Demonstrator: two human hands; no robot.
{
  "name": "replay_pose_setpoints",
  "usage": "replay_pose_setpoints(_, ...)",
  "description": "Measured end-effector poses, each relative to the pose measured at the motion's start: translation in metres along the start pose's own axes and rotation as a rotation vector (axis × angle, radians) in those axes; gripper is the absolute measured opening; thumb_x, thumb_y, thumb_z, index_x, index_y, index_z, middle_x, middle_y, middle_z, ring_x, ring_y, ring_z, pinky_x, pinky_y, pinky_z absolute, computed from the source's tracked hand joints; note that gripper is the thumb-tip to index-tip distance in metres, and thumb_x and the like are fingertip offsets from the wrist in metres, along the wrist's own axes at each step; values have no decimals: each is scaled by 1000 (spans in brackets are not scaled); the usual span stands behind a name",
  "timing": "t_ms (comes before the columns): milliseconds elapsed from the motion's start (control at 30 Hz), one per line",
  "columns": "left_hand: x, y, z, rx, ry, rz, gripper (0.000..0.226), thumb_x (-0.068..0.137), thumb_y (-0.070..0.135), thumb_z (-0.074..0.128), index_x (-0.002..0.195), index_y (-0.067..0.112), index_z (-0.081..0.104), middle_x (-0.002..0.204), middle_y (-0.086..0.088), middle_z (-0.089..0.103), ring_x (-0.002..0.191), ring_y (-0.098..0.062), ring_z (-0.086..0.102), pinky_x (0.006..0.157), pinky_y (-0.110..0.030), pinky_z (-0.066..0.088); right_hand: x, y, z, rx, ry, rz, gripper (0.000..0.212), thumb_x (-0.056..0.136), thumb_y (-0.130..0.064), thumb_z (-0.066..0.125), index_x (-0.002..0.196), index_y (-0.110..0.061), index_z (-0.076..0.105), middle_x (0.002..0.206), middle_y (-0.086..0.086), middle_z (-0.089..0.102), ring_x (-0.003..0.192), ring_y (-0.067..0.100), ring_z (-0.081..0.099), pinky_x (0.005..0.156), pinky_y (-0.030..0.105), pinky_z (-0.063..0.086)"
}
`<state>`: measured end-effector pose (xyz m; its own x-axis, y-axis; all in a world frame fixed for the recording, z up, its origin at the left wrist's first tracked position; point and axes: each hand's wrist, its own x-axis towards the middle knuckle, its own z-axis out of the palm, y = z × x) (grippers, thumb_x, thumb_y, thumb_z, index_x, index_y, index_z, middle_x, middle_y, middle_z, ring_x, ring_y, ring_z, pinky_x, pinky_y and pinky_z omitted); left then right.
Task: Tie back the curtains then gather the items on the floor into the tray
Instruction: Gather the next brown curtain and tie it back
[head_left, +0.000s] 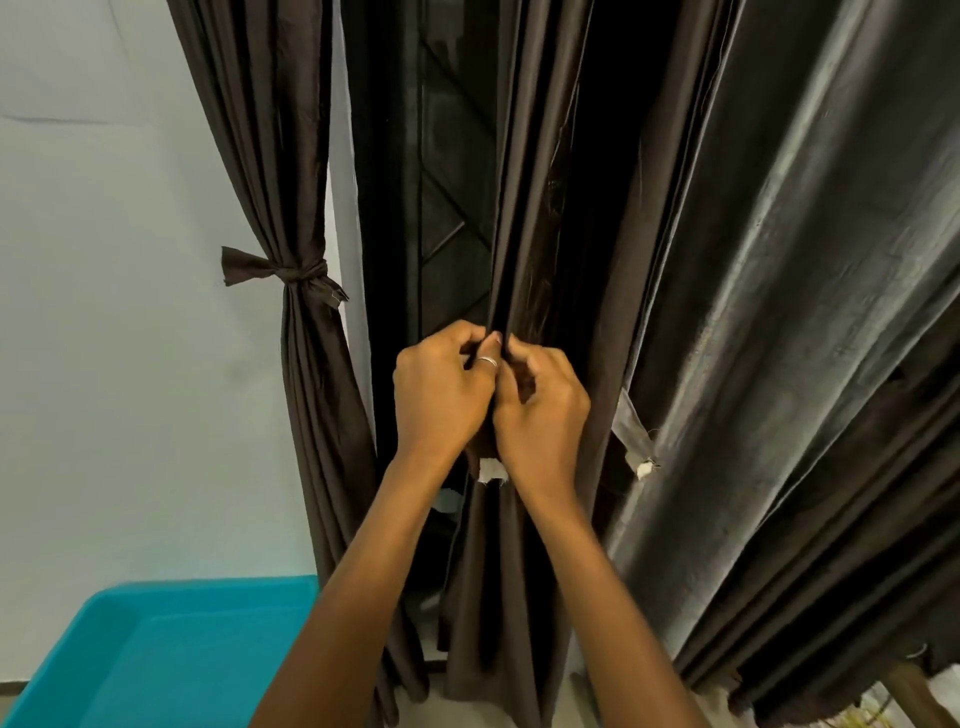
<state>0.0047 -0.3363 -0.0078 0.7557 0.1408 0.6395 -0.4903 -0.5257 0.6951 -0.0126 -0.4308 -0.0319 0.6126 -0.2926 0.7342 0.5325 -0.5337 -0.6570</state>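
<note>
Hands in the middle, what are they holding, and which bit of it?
Both grips, left hand and right hand, pinch the middle dark brown fabric curtain at its bunched folds.

Little of the floor (572, 702) shows from where I stand, only a pale strip between the hems of the curtains (498, 649). The blue tray (156, 660) sits at the lower left, close against the wall (104, 364); I can't see its underside. At the far right a wooden leg (917, 693) stands on the floor, with yellowish strands (857, 719) beside it — too blurred to name.
</note>
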Motion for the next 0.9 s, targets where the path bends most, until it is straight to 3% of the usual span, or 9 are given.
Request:
replay_pose_setpoints(167,1,-4,-7,-32,-103,-3,20,99,29,62,107,18,76,85,11,74,74,3,66,64,-4,42,-1,3,6,37,16,42,20,96,-9,67,115,-8,74,101,-2,67,88,6,67,75,11,51)
replay_pose_setpoints(267,-1,4,-8,-45,-126,-17,23,98,40,61,100,22,76,78,14,71,72,4,66,62,-6,44,-5,4,7,24,6,40,16,100,-18,63,107,-10,75,92,-5,61,76,6,61,66,13,47)
replay_pose_setpoints(367,2,13,-2,48,-60,-109,37,88,64,61,85,28,67,65,9,65,60,-2,63,54,-18,49,-8,6,8,8,-22,25,17,101,-17,60,93,-8,71,81,-6,53,67,6,53,58,13,40)
replay_pose_setpoints(467,7,14,6,110,14,-139,30,92,53,61,80,26,63,65,7,63,62,-9,62,60,-34,55,-8,8,8,-16,-34,29,15,98,-12,64,85,-9,71,80,-7,52,66,4,52,57,11,38)
replay_pose_setpoints(600,10,8,10,98,16,-140,28,95,45,59,75,26,59,63,6,61,62,-15,62,58,-33,50,-4,8,-1,37,-129,36,12,96,-10,66,99,-12,77,86,-7,61,74,5,60,62,11,44)
replay_pose_setpoints(667,11,4,9,103,24,-135,29,96,45,58,75,26,58,63,6,62,63,-15,62,59,-33,50,-1,10,-10,42,-166,46,21,95,-10,68,113,-15,76,97,-7,67,85,3,66,70,10,49)
replay_pose_setpoints(733,12,3,8,117,31,-131,29,96,45,59,75,25,57,62,5,61,62,-14,61,59,-32,47,4,12,-20,-8,-53,50,24,93,-12,71,116,-17,75,104,-6,68,89,2,66,75,10,50)
replay_pose_setpoints(800,12,2,7,112,39,-122,29,97,43,60,74,25,56,60,4,60,60,-14,60,59,-31,45,12,15,-31,-95,163,84,24,90,-16,74,113,-14,70,108,-3,61,87,4,62,77,10,48)
replay_pose_setpoints(900,14,-2,7,83,47,-115,30,96,42,62,73,24,56,58,3,59,57,-15,59,58,-31,45,24,20,-48,-200,321,198,42,85,-30,81,115,-13,57,113,-4,47,93,10,55,74,4,39)
